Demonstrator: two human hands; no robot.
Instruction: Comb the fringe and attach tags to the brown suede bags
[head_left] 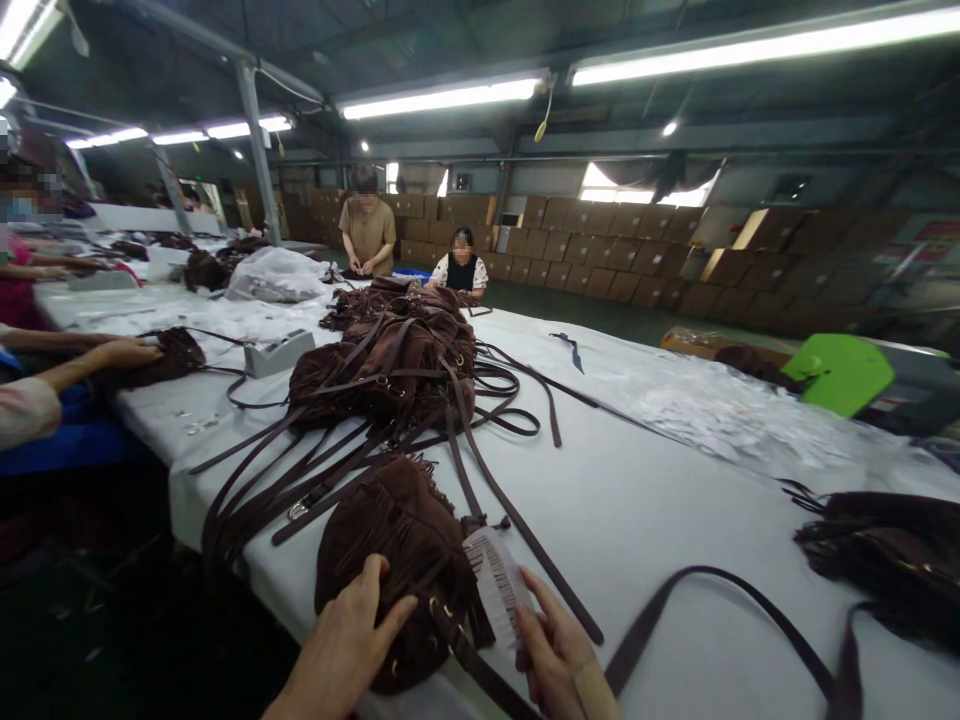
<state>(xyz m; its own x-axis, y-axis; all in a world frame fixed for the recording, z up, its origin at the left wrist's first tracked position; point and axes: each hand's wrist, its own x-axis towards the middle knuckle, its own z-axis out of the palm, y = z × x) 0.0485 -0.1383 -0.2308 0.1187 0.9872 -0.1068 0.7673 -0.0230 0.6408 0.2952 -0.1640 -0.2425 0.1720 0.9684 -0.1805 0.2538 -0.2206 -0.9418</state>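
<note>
A dark brown fringed bag [367, 510] lies at the near edge of the table, with gold eyelets along its lower part. My left hand [349, 640] grips it from the front, thumb and index finger on the fringe; the other fingers are mostly hidden. In my right hand [555, 650] is a pale translucent comb [496, 585], pinched at its near end. Its teeth are beside the bag's right side, close to the fringe. A brown strap [480, 665] runs from the bag toward me between my hands.
A heap of similar brown bags [397, 350] with trailing straps covers the table's middle. Another dark bag [892, 570] lies at right. Beyond are a grey dispenser [279, 355], plastic sheeting [720, 400] and a green machine [840, 375]. A co-worker's hand [127, 353] holds a bag at left; others work farther back.
</note>
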